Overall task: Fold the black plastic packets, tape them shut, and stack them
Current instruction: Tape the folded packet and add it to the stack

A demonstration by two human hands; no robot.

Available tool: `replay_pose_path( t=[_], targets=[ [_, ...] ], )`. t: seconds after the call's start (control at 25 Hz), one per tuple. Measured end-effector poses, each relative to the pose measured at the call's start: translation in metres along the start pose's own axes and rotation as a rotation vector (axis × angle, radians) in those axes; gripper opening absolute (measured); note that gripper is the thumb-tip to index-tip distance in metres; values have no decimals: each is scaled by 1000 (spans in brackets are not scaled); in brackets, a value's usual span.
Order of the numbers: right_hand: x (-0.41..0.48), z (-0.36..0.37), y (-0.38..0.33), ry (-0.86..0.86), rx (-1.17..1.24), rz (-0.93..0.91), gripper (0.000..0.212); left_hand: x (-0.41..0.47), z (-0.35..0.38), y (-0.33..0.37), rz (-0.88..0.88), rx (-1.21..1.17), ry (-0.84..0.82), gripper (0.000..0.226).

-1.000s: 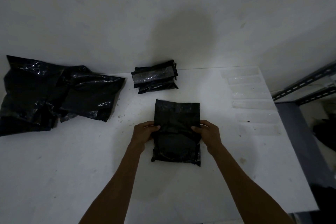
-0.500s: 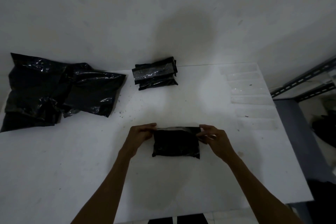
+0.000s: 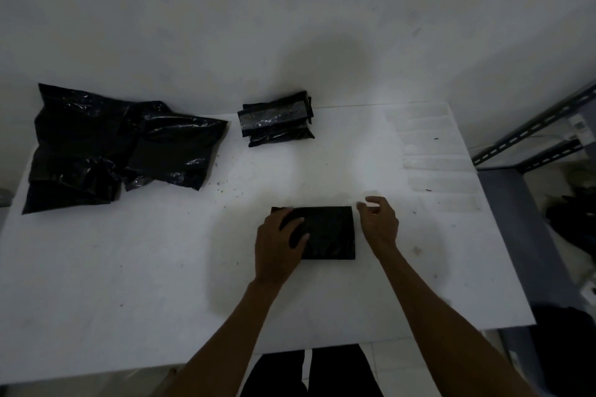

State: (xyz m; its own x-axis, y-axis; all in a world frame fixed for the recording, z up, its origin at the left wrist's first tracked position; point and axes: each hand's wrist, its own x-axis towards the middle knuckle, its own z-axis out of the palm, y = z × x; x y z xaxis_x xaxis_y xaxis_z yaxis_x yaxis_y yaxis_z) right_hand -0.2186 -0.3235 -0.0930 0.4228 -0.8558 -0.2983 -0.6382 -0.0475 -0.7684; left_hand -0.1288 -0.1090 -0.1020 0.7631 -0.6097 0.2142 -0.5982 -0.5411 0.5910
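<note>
Folded packet, matte black plastic rectangle, flat on white counter. My left grip pressing its left half, fingers straight. My right grip just right of it, loosely curled, empty. Taped stack behind it.

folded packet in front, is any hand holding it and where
The left hand presses the left half of the folded packet; the right hand holds nothing.

A folded packet on the table
The left hand presses flat on its left side; the right hand hovers just beside its right edge.
</note>
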Motion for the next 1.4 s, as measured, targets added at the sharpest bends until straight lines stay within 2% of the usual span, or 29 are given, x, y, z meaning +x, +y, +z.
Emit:
replay_pose_path(
  t=[0.08, 0.12, 0.24, 0.36, 0.44, 0.52, 0.6, 0.64, 0.72, 0.84, 0.92, 1.04, 1.08, 1.2, 1.28, 1.36, 1.4],
  targets=[
    [11, 10, -4, -52, 27, 174, 47, -10, 9, 5, 10, 76, -45, 32],
    [15, 13, -7, -81, 28, 205, 50, -14, 12, 5, 4, 96, -54, 30],
    [23, 19, -7, -94, 85, 204, 49, -21, 17, 6, -24, 93, -55, 28],
    [13, 21, -7, 48, 64, 120, 40, -23, 18, 5, -23, 89, -54, 30],
    [-3, 26, 0, 124, -72, -199, 37, -22, 16, 6, -12, 68, -10, 30],
    [-25, 31, 11, 2, -230, -624, 35, -13, 9, 6, -91, 16, 105, 28],
    [-42, 35, 24, -146, -417, -878, 35, 5, -4, 7, -344, -56, 211, 31],
    [-48, 36, 30, -171, -483, -912, 35, 14, -11, 5, -510, -118, 216, 36],
    [-53, 38, 37, -152, -522, -905, 33, 32, -20, -4, -775, -300, 142, 50],
    [-53, 38, 35, -130, -529, -913, 35, 53, -25, -14, -853, -438, 50, 56],
    [-52, 37, 33, -130, -536, -925, 35, 61, -23, -20, -963, -531, 78, 50],
    [-53, 34, 33, -128, -534, -923, 35, 62, -17, -26, -1204, -656, 211, 34],
    [-52, 34, 32, -133, -531, -922, 35, 61, -16, -28, -1200, -616, 219, 34],
    [-51, 35, 28, -119, -443, -892, 32, 59, -16, -27, -1097, -568, 57, 48],
    [-46, 32, 19, -12, -268, -689, 32, 61, -18, -24, -1077, -629, 36, 48],
    [-36, 25, 6, 90, -90, -302, 36, 61, -19, -22, -1068, -631, 51, 48],
    [-28, 22, 1, 71, -43, -122, 38, 60, -20, -21, -1073, -628, 54, 46]
  ],
)
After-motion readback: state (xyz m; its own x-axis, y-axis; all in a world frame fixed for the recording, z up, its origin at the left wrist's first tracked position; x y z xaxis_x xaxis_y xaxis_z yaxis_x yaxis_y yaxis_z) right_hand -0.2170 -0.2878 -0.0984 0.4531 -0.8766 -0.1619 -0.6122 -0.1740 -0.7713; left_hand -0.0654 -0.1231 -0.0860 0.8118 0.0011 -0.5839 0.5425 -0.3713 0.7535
